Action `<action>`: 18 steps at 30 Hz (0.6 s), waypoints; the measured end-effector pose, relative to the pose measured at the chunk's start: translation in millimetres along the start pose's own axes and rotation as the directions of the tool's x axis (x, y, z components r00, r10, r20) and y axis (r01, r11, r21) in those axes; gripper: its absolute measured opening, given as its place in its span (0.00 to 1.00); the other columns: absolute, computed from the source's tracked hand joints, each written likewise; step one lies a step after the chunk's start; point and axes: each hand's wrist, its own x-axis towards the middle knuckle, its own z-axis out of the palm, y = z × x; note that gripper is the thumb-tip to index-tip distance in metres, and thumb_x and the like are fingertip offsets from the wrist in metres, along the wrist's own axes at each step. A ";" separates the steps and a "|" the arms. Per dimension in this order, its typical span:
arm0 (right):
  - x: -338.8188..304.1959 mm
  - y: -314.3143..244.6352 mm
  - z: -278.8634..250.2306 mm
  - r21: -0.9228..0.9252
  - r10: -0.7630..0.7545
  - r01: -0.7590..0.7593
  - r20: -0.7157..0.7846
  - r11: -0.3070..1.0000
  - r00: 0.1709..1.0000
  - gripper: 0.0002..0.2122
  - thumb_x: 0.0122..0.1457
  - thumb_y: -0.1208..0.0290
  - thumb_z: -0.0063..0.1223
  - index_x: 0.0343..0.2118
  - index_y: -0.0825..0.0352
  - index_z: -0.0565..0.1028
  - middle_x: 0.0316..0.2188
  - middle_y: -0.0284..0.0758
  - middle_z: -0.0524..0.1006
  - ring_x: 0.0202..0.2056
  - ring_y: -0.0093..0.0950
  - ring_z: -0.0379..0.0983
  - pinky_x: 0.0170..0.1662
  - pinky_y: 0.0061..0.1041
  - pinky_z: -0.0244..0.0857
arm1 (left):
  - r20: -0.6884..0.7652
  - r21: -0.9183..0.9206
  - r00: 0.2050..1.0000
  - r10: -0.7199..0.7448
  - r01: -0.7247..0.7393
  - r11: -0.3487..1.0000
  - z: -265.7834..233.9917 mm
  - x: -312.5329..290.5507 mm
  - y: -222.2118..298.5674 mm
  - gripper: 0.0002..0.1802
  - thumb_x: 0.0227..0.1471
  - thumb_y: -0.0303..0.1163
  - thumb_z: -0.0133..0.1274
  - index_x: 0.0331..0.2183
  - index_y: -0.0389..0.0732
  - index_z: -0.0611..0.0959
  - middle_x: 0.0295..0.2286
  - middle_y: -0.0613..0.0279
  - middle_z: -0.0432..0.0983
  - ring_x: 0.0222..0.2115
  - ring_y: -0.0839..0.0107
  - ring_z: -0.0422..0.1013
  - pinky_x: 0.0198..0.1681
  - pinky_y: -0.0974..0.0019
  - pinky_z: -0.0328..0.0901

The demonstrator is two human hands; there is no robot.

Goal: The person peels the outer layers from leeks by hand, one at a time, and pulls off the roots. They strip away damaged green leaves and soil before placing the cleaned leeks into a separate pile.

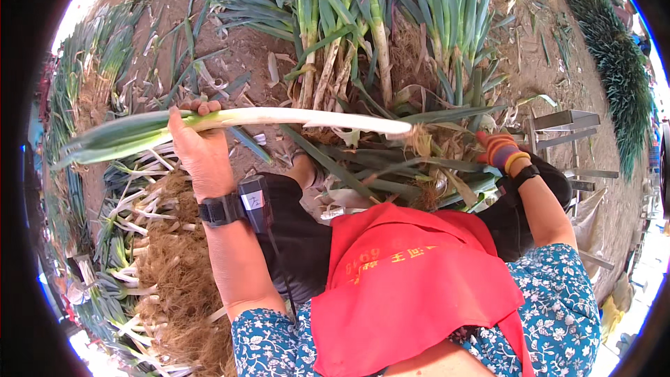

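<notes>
My left hand (202, 141) is closed round a large green onion (314, 117) near where its green leaves begin. The onion lies nearly level, its leaves pointing left and its long, clean white stem reaching right to the root end. My right hand (504, 152), in a striped covering, is well apart from that stem, over loose leaves and husks at the right. Its fingers are curled, and whatever may be in them is hidden. Beneath the stem, green leaves (384, 171) and dry peelings (426, 192) lie heaped between my knees.
Unpeeled green onions (380, 56) stand bundled ahead of me. At my left lies a long pile of white-stemmed onions with brown roots (178, 272). A metal frame (565, 122) stands beside my right knee. More onions (607, 49) line the far right.
</notes>
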 end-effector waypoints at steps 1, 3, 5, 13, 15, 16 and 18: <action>7.7 -19.4 -20.1 -0.069 -0.112 0.106 -0.092 0.992 0.989 0.28 0.48 0.50 0.51 0.51 0.60 0.66 0.42 0.44 0.74 0.39 0.39 0.73 0.40 0.37 0.65 | -0.056 0.021 0.998 0.021 -0.020 1.000 6.6 -4.3 -6.5 0.10 0.55 0.35 0.45 0.28 0.38 0.68 0.24 0.59 0.65 0.24 0.70 0.62 0.31 0.63 0.63; 19.0 -69.7 -58.7 0.002 -0.235 0.240 -0.183 0.971 0.955 0.32 0.46 0.47 0.54 0.52 0.61 0.65 0.41 0.44 0.74 0.39 0.35 0.73 0.38 0.31 0.65 | -0.118 -0.016 0.993 0.030 -0.032 0.999 3.4 -5.2 -14.8 0.12 0.56 0.37 0.44 0.28 0.37 0.68 0.24 0.59 0.65 0.24 0.69 0.62 0.36 0.60 0.65; 31.2 -118.3 -80.2 -0.005 -0.301 0.311 -0.260 0.951 0.917 0.33 0.45 0.45 0.57 0.50 0.63 0.66 0.36 0.39 0.75 0.37 0.30 0.74 0.35 0.28 0.66 | -0.067 -0.052 0.997 0.032 -0.036 0.998 8.3 -9.6 -28.7 0.12 0.55 0.37 0.45 0.29 0.37 0.68 0.24 0.59 0.65 0.25 0.69 0.62 0.36 0.60 0.65; 31.9 -248.2 -183.4 0.506 -0.232 -0.049 -0.306 -0.861 0.923 0.27 0.51 0.43 0.50 0.42 0.65 0.71 0.31 0.34 0.75 0.32 0.30 0.72 0.36 0.32 0.65 | -0.013 -0.237 0.998 0.065 -0.067 0.969 19.6 -13.6 -34.1 0.18 0.50 0.42 0.54 0.30 0.38 0.68 0.24 0.62 0.64 0.26 0.71 0.61 0.39 0.61 0.63; 46.0 -247.9 -185.3 0.463 -0.256 -0.094 -0.300 -0.881 0.919 0.22 0.54 0.48 0.50 0.38 0.65 0.73 0.26 0.35 0.75 0.28 0.30 0.72 0.34 0.32 0.64 | 0.040 -0.230 0.998 0.045 -0.035 0.973 23.1 -16.2 -37.9 0.17 0.51 0.41 0.54 0.30 0.37 0.69 0.25 0.60 0.66 0.27 0.70 0.64 0.40 0.61 0.64; 51.2 -245.5 -185.4 0.467 -0.260 -0.096 -0.300 -0.879 0.918 0.22 0.54 0.48 0.50 0.38 0.65 0.73 0.26 0.35 0.75 0.28 0.30 0.72 0.34 0.32 0.64 | 0.090 -0.220 0.996 0.029 -0.008 0.975 24.7 -18.3 -39.1 0.16 0.51 0.40 0.54 0.30 0.37 0.70 0.26 0.59 0.68 0.28 0.69 0.66 0.40 0.60 0.64; 57.0 -239.1 -184.2 0.379 -0.281 -0.147 -0.327 -0.914 0.903 0.16 0.54 0.57 0.54 0.33 0.67 0.74 0.25 0.36 0.76 0.23 0.26 0.71 0.28 0.27 0.64 | 0.159 -0.152 0.985 -0.066 0.091 0.984 24.4 -21.4 -51.8 0.15 0.52 0.39 0.53 0.30 0.36 0.71 0.28 0.56 0.71 0.30 0.66 0.69 0.42 0.59 0.65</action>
